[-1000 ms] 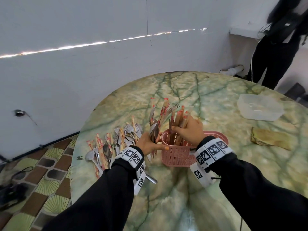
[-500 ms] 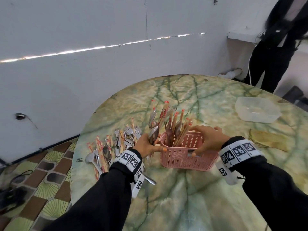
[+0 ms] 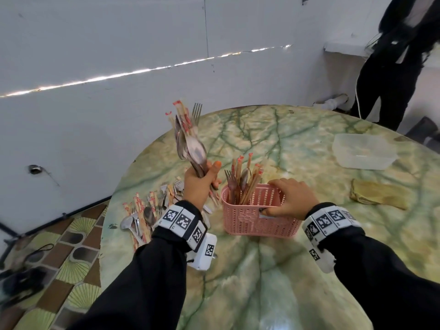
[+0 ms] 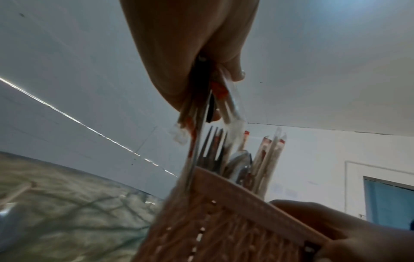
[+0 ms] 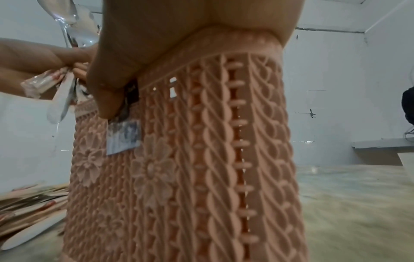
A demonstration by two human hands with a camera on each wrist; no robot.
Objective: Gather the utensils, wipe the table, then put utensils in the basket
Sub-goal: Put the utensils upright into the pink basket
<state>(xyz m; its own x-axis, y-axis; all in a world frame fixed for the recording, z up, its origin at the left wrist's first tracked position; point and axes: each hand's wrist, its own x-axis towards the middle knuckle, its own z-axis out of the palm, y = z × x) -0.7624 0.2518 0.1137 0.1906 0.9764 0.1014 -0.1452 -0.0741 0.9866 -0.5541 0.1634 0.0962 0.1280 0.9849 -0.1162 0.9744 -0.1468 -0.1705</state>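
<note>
A pink plastic basket (image 3: 252,222) stands on the green marbled table (image 3: 262,270), with forks, spoons and wrapped chopsticks (image 3: 245,179) upright in its left end. My right hand (image 3: 291,198) grips the basket's near rim (image 5: 224,46), thumb outside. My left hand (image 3: 201,184) is raised just left of the basket and holds a bundle of spoons, a fork and wrapped chopsticks (image 3: 188,136) pointing up. The bundle's lower ends (image 4: 201,124) hang by the basket's left rim (image 4: 235,187). A heap of loose utensils (image 3: 147,208) lies on the table behind my left wrist.
A clear plastic container (image 3: 362,151) sits at the far right of the table, and a yellowish cloth (image 3: 378,196) lies nearer on the right. A person in black (image 3: 392,58) stands past the table's far edge. The white wall (image 3: 119,44) is close on the left.
My left hand rose from beside the basket with the utensil bundle. My right hand left the utensils inside the basket and gripped its near rim. The basket shifted slightly right.
</note>
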